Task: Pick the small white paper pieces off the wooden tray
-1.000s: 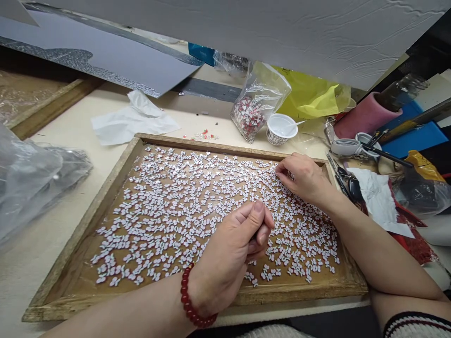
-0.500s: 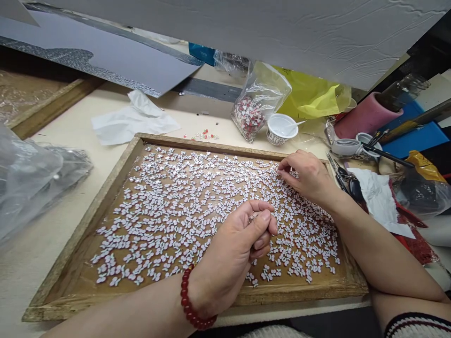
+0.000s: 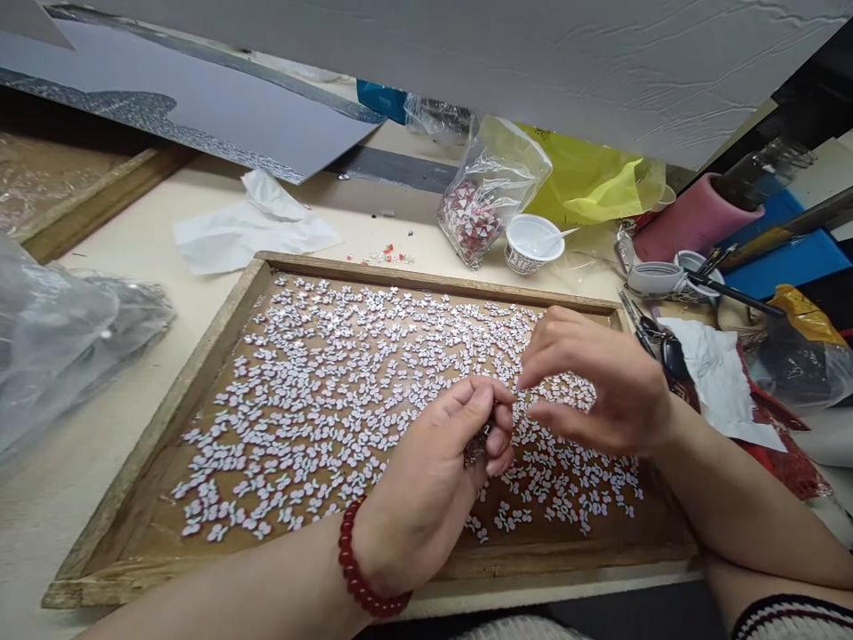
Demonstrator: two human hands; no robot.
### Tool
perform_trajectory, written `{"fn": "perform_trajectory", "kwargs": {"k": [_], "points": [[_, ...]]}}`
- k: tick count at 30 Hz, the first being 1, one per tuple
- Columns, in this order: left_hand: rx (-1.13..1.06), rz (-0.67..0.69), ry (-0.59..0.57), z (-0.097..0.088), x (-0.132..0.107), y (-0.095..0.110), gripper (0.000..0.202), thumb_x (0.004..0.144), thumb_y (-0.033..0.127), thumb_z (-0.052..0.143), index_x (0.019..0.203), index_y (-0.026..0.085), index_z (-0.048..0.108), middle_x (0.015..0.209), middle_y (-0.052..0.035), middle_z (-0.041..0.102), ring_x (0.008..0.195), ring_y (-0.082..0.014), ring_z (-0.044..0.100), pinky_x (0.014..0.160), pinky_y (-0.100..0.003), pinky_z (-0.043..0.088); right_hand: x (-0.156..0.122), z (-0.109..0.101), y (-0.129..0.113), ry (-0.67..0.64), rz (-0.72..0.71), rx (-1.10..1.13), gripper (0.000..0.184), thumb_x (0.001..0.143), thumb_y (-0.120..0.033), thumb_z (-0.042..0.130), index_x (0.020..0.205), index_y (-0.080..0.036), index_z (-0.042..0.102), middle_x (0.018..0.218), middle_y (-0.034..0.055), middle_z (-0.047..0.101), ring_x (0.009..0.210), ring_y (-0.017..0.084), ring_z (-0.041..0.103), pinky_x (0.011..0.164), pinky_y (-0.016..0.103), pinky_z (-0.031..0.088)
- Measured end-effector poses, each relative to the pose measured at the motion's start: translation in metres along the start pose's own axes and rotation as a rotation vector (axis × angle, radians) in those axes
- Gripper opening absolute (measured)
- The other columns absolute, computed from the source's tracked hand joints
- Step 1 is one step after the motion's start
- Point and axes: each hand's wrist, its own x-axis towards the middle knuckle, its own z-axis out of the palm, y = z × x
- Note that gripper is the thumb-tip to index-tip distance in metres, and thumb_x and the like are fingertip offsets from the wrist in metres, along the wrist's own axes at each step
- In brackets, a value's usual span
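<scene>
Many small white cherry-shaped pieces (image 3: pixel 320 391) with coloured edges lie spread over a wooden-framed tray (image 3: pixel 153 431). Above the tray's front half, my left hand (image 3: pixel 459 444) is curled round a small heap of tiny shiny metal pieces (image 3: pixel 478 442); their exact kind is too small to make out. A red bead bracelet (image 3: pixel 360 569) circles the left wrist. Just right of those fingertips is my right hand (image 3: pixel 593 382), its thumb and forefinger apart, with nothing plainly visible between them. Its forefinger tip comes close to the left fingertips.
Behind the tray stand a clear bag of red and white pieces (image 3: pixel 472 218) and a white cup (image 3: pixel 533 242) with a stick. Crumpled tissue (image 3: pixel 257 227) lies at the back left. A pink roll (image 3: pixel 697 218) and a black pen (image 3: pixel 733 293) are at the right, a plastic bag (image 3: pixel 73 338) at the left.
My right hand has come back from the tray's far right part towards my left hand, and its fingers have spread. The left fingers have shifted slightly, showing more of the metal pieces.
</scene>
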Motion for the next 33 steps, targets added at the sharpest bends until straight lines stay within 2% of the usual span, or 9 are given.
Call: {"fn": "perform_trajectory", "kwargs": {"k": [3,6,11,15,19,22,25,28,33], "points": [[-0.156,0.036,0.028,0.003,0.001,0.001,0.023,0.094,0.02,0.048,0.08,0.014,0.065,0.083,-0.003,0.059,0.078,-0.012,0.054,0.072,-0.023,0.046,-0.003,0.007,-0.015,-0.099,-0.084,-0.26,0.016,0.083,-0.034,0.063,0.089,-0.019,0.062,0.1,0.0087,0.066,0.093,0.022,0.057,0.08,0.041,0.048],[-0.236,0.063,0.041,0.004,0.003,0.001,0.023,0.094,0.018,0.047,0.09,0.014,0.069,0.095,-0.0061,0.064,0.091,-0.0153,0.057,0.079,-0.026,0.048,-0.005,0.015,-0.022,-0.133,-0.085,-0.431,0.011,0.085,-0.025,0.06,0.091,-0.016,0.063,0.113,0.0128,0.064,0.105,0.026,0.054,0.086,0.044,0.046],[-0.182,0.081,-0.045,0.002,0.004,-0.001,0.019,0.091,0.017,0.053,0.097,0.015,0.072,0.102,-0.006,0.065,0.095,-0.0155,0.056,0.079,-0.024,0.049,-0.003,0.017,-0.023,-0.098,-0.036,-0.29,0.01,0.087,-0.012,0.054,0.083,-0.017,0.061,0.105,0.0097,0.067,0.098,0.021,0.057,0.083,0.039,0.049],[-0.156,0.059,-0.011,-0.001,0.003,-0.003,0.019,0.092,0.017,0.052,0.095,0.014,0.071,0.1,-0.0058,0.064,0.09,-0.0128,0.055,0.075,-0.022,0.05,-0.002,0.017,-0.023,-0.034,0.021,-0.181,0.008,0.085,-0.012,0.056,0.082,-0.019,0.058,0.099,0.0072,0.067,0.093,0.019,0.058,0.082,0.038,0.049],[-0.133,0.051,-0.014,0.0,0.001,-0.002,0.015,0.091,0.02,0.057,0.087,0.013,0.069,0.094,-0.0054,0.062,0.088,-0.0134,0.055,0.078,-0.025,0.052,-0.001,0.013,-0.019,0.046,0.078,-0.117,0.006,0.086,-0.013,0.057,0.087,-0.019,0.058,0.093,0.0068,0.066,0.09,0.018,0.059,0.082,0.037,0.049],[-0.077,0.01,0.001,0.002,0.0,0.001,0.016,0.091,0.021,0.057,0.084,0.012,0.067,0.086,-0.0044,0.06,0.081,-0.0125,0.056,0.076,-0.025,0.052,-0.001,0.004,-0.004,0.168,0.198,-0.156,0.006,0.088,-0.016,0.054,0.086,-0.02,0.057,0.085,0.0049,0.065,0.085,0.017,0.06,0.076,0.035,0.05],[-0.035,-0.05,0.037,0.002,-0.001,0.002,0.014,0.092,0.017,0.054,0.088,0.011,0.066,0.083,-0.0037,0.058,0.071,-0.0093,0.053,0.065,-0.02,0.049,-0.006,-0.005,0.026,0.236,0.34,-0.355,0.007,0.088,-0.019,0.054,0.082,-0.021,0.057,0.078,0.0039,0.063,0.077,0.018,0.057,0.069,0.034,0.046],[-0.002,-0.083,0.011,0.001,-0.002,0.001,0.012,0.093,0.018,0.052,0.09,0.012,0.063,0.072,0.0007,0.052,0.055,-0.0045,0.04,0.048,-0.015,0.035,-0.015,-0.005,0.056,0.11,0.412,-0.537,0.008,0.084,-0.019,0.056,0.076,-0.021,0.057,0.076,0.0046,0.062,0.077,0.02,0.054,0.071,0.035,0.043],[0.083,-0.12,-0.093,-0.002,-0.002,-0.001,0.025,0.093,0.033,0.053,0.076,0.016,0.053,0.059,0.0059,0.043,0.045,-0.0041,0.02,0.041,-0.017,0.016,-0.022,0.004,0.072,-0.055,0.443,-0.593,0.009,0.084,-0.018,0.054,0.076,-0.019,0.058,0.077,0.0054,0.063,0.079,0.021,0.053,0.075,0.036,0.042]]}}
